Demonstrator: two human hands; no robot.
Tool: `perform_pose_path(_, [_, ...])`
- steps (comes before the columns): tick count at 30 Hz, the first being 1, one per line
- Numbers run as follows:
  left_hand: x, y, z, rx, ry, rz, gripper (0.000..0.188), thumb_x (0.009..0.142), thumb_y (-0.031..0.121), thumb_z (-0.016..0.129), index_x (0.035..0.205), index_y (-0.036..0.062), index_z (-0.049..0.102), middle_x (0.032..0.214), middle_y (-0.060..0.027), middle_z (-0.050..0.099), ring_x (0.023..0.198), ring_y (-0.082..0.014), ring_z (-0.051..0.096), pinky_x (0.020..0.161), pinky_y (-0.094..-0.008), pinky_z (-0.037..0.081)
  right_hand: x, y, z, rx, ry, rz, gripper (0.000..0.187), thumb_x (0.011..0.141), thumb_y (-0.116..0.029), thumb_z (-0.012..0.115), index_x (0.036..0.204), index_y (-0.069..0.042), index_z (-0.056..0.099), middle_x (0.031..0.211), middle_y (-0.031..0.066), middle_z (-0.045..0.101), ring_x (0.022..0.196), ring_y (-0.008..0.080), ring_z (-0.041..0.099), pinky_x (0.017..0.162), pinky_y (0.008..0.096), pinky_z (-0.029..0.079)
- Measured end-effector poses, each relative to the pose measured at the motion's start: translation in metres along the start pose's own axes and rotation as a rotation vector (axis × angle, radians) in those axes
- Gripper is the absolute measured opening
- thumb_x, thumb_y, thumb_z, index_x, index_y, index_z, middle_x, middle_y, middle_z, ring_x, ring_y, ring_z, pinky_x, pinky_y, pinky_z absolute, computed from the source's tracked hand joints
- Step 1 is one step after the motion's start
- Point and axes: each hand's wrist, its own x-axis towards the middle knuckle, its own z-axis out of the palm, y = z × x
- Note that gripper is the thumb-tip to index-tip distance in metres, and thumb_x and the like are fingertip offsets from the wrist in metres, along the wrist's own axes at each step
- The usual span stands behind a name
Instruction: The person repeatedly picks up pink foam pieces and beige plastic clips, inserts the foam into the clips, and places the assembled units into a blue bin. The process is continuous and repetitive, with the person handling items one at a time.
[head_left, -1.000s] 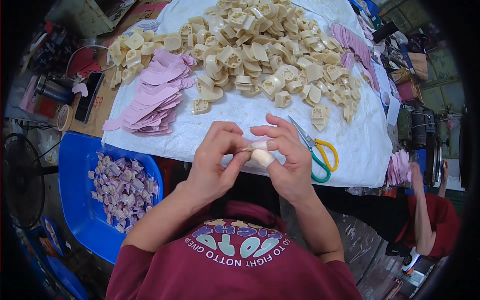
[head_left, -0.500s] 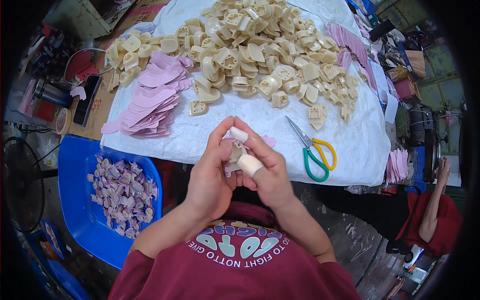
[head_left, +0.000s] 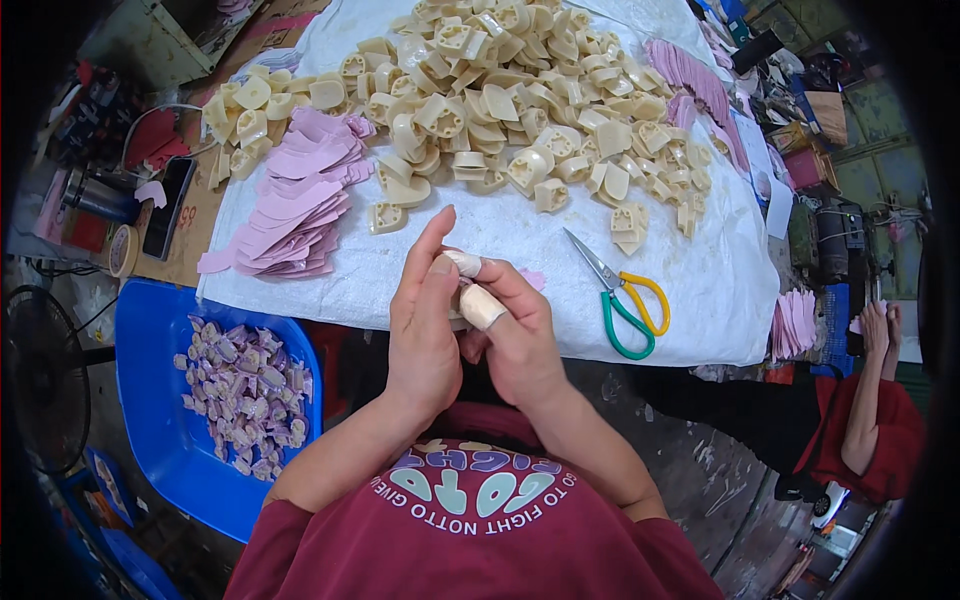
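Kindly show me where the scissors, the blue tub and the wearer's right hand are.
Scissors [head_left: 613,282]: head view, near the pivot.
Blue tub [head_left: 150,380]: head view, on its bare inside.
Right hand [head_left: 518,345]: head view, on the thumb side.

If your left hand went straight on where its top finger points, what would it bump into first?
Probably the heap of beige pieces, past some white cloth, though the left hand may be high enough to pass over.

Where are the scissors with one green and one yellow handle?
In the head view, the scissors lie on the white sheet, right of the person's right hand, below the heaped cream moulded pieces.
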Motion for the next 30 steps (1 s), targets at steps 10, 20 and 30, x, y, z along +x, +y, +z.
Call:
perform_pose_path(10, [0.002, -0.005, 0.004, 0.118, -0.003, 0.140, 0.057, 0.100, 0.034, 0.041, 0.149, 0.0091, 0.026, 0.091, -0.0020, 0.054, 0.063, -0.0051, 0.047, 0.047, -0.0183, 0.036, 0.005, 0.005, 0.000, -0.030, 0.057, -0.010, 0.029, 0.098, -0.019, 0.050, 0.122, -0.005, 0.057, 0.085, -0.0022, 0.060, 0.066, 0.0031, 0.052, 0.054, 0.0191, 0.042])
perform_pose_path(20, [0.008, 0.010, -0.015, 0.072, -0.190, -0.107, 0.058, 0.099, 0.035, 0.044, 0.148, 0.0100, 0.027, 0.079, -0.0011, 0.057, 0.055, -0.0051, 0.049, 0.042, -0.0179, 0.036, 0.006, 0.004, -0.016, -0.772, -0.090, -0.432, 0.044, 0.088, -0.014, 0.061, 0.129, 0.001, 0.050, 0.141, 0.0191, 0.044, 0.122, 0.0319, 0.051, 0.099, 0.0381, 0.042])
perform_pose_path(30, [0.011, 0.013, -0.028, -0.070, -0.389, -0.189, 0.067, 0.099, 0.041, 0.045, 0.151, 0.0121, 0.016, 0.102, -0.0103, 0.058, 0.081, -0.0141, 0.059, 0.071, -0.0298, 0.050, 0.006, -0.007, -0.022, -0.998, -0.113, -0.588, 0.052, 0.078, -0.015, 0.073, 0.122, 0.004, 0.053, 0.138, 0.0191, 0.048, 0.129, 0.0386, 0.044, 0.104, 0.0444, 0.037])
